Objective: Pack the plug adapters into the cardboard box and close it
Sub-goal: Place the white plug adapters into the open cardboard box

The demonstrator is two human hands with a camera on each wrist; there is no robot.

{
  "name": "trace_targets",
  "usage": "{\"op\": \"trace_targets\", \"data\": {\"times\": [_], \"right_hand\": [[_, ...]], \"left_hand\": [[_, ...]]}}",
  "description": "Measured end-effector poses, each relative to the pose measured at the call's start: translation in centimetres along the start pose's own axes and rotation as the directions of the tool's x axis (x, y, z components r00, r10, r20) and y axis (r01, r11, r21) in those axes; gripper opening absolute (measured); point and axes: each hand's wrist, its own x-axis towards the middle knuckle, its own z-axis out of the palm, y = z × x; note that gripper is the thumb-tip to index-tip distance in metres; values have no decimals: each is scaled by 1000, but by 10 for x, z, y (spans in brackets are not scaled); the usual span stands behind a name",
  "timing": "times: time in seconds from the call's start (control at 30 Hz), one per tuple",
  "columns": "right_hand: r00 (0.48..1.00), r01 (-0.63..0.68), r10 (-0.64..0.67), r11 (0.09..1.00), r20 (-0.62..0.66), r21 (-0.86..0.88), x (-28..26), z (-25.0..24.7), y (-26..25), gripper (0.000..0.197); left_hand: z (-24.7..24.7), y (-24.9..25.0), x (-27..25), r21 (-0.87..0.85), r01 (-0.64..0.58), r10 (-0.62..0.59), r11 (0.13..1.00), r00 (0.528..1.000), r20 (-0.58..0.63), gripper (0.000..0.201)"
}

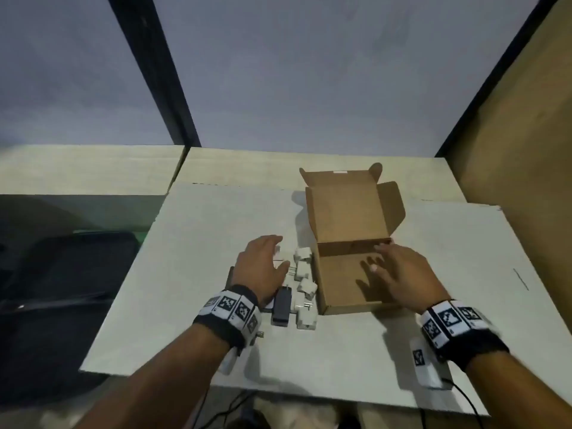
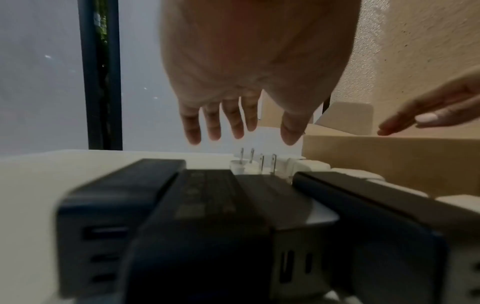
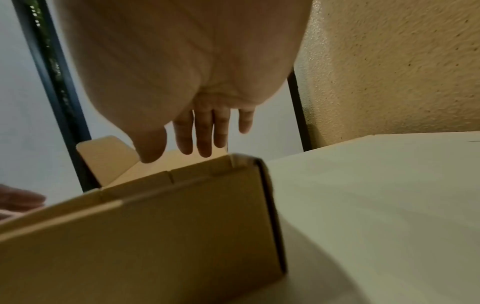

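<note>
An open cardboard box (image 1: 340,292) sits mid-table with its lid (image 1: 349,205) standing up behind it; nothing shows inside it. Just left of the box lie several white plug adapters (image 1: 305,287) and black ones (image 1: 281,306), seen close in the left wrist view as black adapters (image 2: 207,216) and white ones with upright prongs (image 2: 246,164). My left hand (image 1: 263,267) hovers over the adapter pile, fingers (image 2: 213,123) straight and spread, holding nothing. My right hand (image 1: 399,270) hovers over the box's right side with straight fingers (image 3: 202,133) above the box wall (image 3: 155,236).
A white sheet (image 1: 192,274) covers the table and ends at a front edge near my forearms. A textured beige wall (image 1: 526,150) rises on the right. Dark bags (image 1: 62,274) lie off the table to the left. Cables (image 1: 464,397) hang at the front.
</note>
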Motion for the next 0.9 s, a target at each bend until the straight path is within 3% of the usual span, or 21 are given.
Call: {"op": "trace_targets", "data": {"times": [0.17, 0.27, 0.33, 0.4, 0.53, 0.63, 0.7, 0.83, 0.9], "right_hand": [[996, 61, -49, 984, 75, -167, -4, 28, 22, 62], [996, 91, -88, 982, 26, -164, -3, 38, 27, 90], [994, 106, -108, 980, -3, -170, -4, 42, 25, 96], [992, 127, -129, 976, 2, -177, -3, 44, 25, 94], [990, 140, -137, 970, 32, -199, -6, 39, 21, 66], [986, 161, -149, 967, 72, -197, -6, 35, 22, 75], [984, 170, -156, 963, 83, -209, -6, 35, 23, 77], [985, 166, -151, 953, 79, -253, -2, 37, 24, 58], [983, 175, -151, 939, 101, -295, -4, 36, 21, 58]], "left_hand": [[15, -6, 23, 94, 58, -68, 994, 991, 114, 60], [17, -9, 33, 89, 47, -63, 995, 979, 194, 58], [13, -9, 38, 78, 14, -28, 997, 984, 177, 54], [10, -7, 40, 87, -38, 24, 996, 988, 153, 54], [4, -1, 41, 200, -113, 76, 973, 980, 185, 44], [-1, 3, 41, 241, -156, 117, 958, 978, 172, 29], [-7, 8, 38, 230, -184, 155, 956, 978, 141, 27], [-22, 25, 25, 136, -251, 248, 958, 968, 40, 29], [-28, 39, 16, 60, -311, 313, 948, 949, -24, 27]]}}
